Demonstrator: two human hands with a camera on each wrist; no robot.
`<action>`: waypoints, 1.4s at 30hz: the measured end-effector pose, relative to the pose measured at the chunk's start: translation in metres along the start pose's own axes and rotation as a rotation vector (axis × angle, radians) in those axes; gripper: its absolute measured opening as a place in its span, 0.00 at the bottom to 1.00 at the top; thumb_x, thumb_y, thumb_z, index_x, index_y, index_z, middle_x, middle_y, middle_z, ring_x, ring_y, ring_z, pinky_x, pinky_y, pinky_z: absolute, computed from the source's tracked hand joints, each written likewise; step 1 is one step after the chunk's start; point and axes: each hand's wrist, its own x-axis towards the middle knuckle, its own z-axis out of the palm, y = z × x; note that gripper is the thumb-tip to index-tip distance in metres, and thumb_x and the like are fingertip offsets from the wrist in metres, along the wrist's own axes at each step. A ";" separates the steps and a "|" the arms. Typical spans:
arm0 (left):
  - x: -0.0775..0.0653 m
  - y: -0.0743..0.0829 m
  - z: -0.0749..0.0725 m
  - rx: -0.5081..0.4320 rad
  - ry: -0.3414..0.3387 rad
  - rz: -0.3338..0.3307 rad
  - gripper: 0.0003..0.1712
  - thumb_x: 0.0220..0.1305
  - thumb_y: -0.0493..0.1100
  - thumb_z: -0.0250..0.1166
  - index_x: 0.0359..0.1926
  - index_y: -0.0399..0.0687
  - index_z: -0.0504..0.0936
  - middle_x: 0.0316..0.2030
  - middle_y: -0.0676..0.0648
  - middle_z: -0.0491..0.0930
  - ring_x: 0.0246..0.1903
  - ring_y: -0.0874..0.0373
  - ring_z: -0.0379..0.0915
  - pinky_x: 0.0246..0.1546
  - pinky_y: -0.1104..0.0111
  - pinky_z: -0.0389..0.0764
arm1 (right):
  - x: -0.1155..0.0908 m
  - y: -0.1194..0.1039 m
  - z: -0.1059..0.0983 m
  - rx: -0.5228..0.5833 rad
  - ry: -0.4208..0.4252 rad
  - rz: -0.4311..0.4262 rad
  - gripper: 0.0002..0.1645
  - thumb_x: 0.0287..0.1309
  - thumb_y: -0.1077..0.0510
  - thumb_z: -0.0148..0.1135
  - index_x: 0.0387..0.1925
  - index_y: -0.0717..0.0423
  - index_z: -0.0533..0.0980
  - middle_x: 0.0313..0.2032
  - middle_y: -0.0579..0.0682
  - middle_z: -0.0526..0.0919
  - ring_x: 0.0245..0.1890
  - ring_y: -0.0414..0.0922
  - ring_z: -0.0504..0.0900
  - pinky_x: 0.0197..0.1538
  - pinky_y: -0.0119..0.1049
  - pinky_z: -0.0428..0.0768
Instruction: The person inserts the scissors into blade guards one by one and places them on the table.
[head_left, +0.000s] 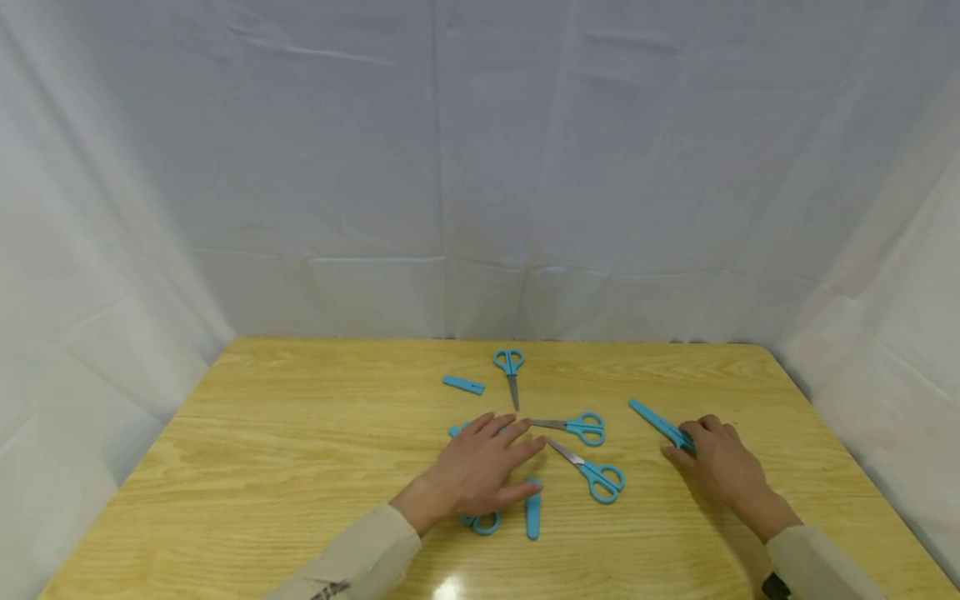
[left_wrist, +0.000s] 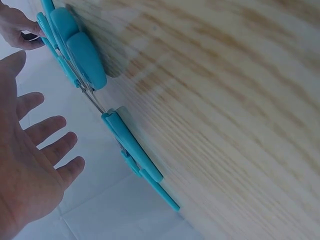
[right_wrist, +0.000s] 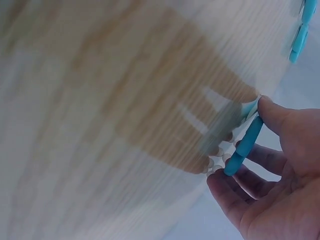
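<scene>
Landmark: the middle pair of blue plastic-handled scissors with bare metal blades [head_left: 574, 426], flat on the yellow wood-grain surface [head_left: 285, 450], tips toward the left.
Covered: one pair, by my judgement, the blue scissors in a slim blue plastic cover [head_left: 658, 421], right of the landmark.
Uncovered: at least three pairs, so most of the covering looks left to do.
Right grip [head_left: 722, 462]: right of the landmark, thumb and fingers pinching the handle end of the covered pair.
Left grip [head_left: 483, 468]: left of the landmark, fingers apart, clamped on nothing.
Scissors, five: the landmark; the covered pair; the far scissors [head_left: 511, 372], beyond the landmark and left; the near scissors [head_left: 591, 472], just nearer than it; the half-hidden scissors [head_left: 474, 525], nearer and left, blades out of sight.
Loose covers, two plain: the far cover [head_left: 463, 384], beyond the landmark and left; the near cover [head_left: 533, 512], nearer and slightly left. A blue end [head_left: 454, 431] left of the landmark may be a third.
</scene>
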 end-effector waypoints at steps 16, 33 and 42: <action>-0.001 0.000 0.002 -0.011 -0.013 0.019 0.33 0.70 0.66 0.44 0.70 0.59 0.64 0.67 0.46 0.63 0.67 0.49 0.55 0.66 0.55 0.56 | 0.000 0.001 0.001 -0.031 -0.008 0.023 0.28 0.62 0.44 0.61 0.47 0.66 0.75 0.44 0.63 0.72 0.40 0.61 0.70 0.29 0.49 0.76; -0.007 -0.009 -0.002 0.020 -0.016 -0.015 0.32 0.70 0.65 0.46 0.68 0.59 0.66 0.67 0.47 0.64 0.66 0.51 0.56 0.66 0.56 0.57 | -0.001 0.002 -0.006 0.041 -0.122 0.045 0.41 0.63 0.36 0.54 0.58 0.68 0.69 0.52 0.69 0.70 0.50 0.69 0.67 0.41 0.61 0.73; -0.014 -0.022 0.000 0.021 0.069 -0.072 0.29 0.70 0.61 0.50 0.65 0.56 0.71 0.64 0.47 0.68 0.63 0.50 0.61 0.64 0.57 0.61 | -0.004 -0.015 -0.011 0.043 -0.035 -0.016 0.35 0.63 0.38 0.55 0.57 0.63 0.72 0.53 0.65 0.71 0.52 0.68 0.67 0.41 0.61 0.74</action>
